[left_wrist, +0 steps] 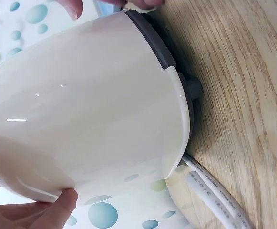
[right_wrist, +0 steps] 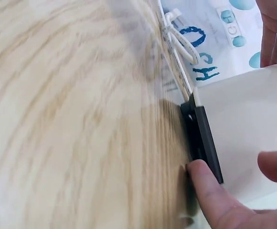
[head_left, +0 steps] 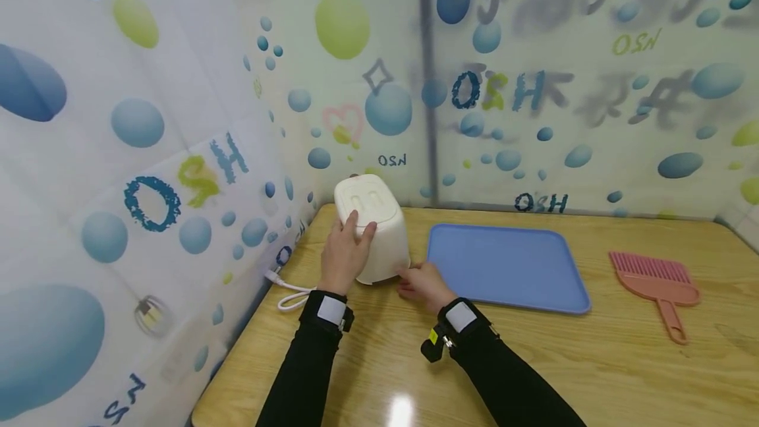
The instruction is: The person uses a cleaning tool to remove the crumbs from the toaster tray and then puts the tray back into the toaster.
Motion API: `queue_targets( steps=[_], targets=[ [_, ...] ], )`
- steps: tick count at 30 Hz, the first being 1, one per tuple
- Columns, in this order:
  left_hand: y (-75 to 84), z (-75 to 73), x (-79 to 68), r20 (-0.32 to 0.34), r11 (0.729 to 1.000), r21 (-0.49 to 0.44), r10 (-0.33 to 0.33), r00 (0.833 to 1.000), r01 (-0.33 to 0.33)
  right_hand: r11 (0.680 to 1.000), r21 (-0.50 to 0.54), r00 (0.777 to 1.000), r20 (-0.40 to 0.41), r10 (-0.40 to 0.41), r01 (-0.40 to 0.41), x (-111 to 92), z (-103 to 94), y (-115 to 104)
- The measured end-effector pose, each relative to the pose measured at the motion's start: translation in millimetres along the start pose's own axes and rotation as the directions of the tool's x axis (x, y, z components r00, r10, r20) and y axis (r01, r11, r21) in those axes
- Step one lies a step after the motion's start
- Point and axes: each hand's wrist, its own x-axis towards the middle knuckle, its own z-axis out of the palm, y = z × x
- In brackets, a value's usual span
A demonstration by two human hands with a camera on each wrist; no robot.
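A glossy white, rounded box-shaped appliance (head_left: 385,249) stands on the wood-grain table (head_left: 379,361) between the two hands. The left hand (head_left: 345,256) lies against its upper part with fingers spread and thumb apart, pressing rather than closing round it. Low on the near right side of the body, the right hand (head_left: 428,287) has its index fingertip at the end of the dark plastic strip (right_wrist: 207,143) along the bottom edge; its thumb is held away from that finger, and nothing is pinched. A white printed power cord (left_wrist: 212,198) lies left of the left hand. Just right of the right hand is a blue rectangular tray (head_left: 504,265); well beyond it lies a coral-pink brush with a short handle (head_left: 655,288).
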Motion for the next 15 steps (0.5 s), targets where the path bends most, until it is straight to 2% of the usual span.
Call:
queue_targets(
  steps=[4,9,12,15],
  targets=[
    [-1.1,1.2,-1.6,0.005,1.0,0.007,0.005,1.0,-0.005,0.99,0.139,1.0,0.025,0.014,-0.018,4,4.7,5],
    [-1.9,3.1,-2.4,0.006,1.0,0.008,0.013,1.0,-0.013,0.953,0.3,0.997,0.074,0.024,-0.045,11,4.1,10],
    [-2.6,2.7,-2.0,-0.003,1.0,0.009,0.019,1.0,-0.019,0.936,0.346,0.995,0.096,0.03,-0.062,15,3.9,10],
    [-4.1,1.8,-1.0,-0.018,0.999,0.017,0.03,0.999,-0.03,0.934,0.348,0.993,0.111,0.036,-0.073,17,4.3,8]
  ],
)
